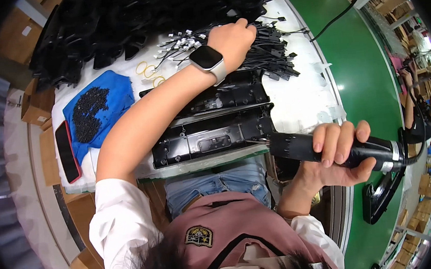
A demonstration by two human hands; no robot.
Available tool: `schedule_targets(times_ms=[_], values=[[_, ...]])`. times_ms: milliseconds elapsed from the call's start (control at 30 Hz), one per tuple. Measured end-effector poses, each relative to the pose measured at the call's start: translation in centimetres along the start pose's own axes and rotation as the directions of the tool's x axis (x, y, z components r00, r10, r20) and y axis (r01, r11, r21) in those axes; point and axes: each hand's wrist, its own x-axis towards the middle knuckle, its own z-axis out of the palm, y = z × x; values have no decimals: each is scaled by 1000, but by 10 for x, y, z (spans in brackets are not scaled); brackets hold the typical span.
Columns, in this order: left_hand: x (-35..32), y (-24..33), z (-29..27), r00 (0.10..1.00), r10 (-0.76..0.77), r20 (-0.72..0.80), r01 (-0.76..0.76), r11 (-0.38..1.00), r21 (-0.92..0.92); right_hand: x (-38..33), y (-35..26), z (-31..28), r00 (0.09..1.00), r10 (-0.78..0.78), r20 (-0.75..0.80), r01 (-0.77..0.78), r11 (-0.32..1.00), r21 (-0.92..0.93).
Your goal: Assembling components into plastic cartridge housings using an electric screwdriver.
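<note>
My right hand (342, 146) is wrapped round a black electric screwdriver (293, 147). The tool lies nearly level, its bit toward the right end of the nearer black plastic housing (180, 143). A second black plastic housing (242, 88) lies just beyond it, both with their hollow sides up. My left arm stretches across the table, a watch (206, 58) on the wrist. At the pile of black cables (275, 52) with white connectors (184, 42), my left hand (233, 40) has its fingers curled down; the fingertips, and anything in them, are hidden.
On a blue cloth (121, 86) at the left lies a heap of small black screws (88, 112), with a phone (65, 152) beside it. Yellow rings (144, 69) lie near the cables. Black plastic parts (138, 13) fill the far side. A green surface (347, 61) runs along the right.
</note>
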Motion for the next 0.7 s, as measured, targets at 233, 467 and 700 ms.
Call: schedule_targets(times_ms=[233, 467, 700], values=[[6, -10, -46, 957, -136, -256, 2, 887, -462, -12, -18, -23, 999, 28, -33, -28, 1000, -2], [-19, -18, -126, 765, -542, -347, 105, 638, -763, -12, -19, -31, 996, 7, -85, -6, 1000, 11], [-59, 1, -136, 814, -320, -485, 10, 843, -538, -9, -19, -25, 998, 32, -46, -33, 999, -1]])
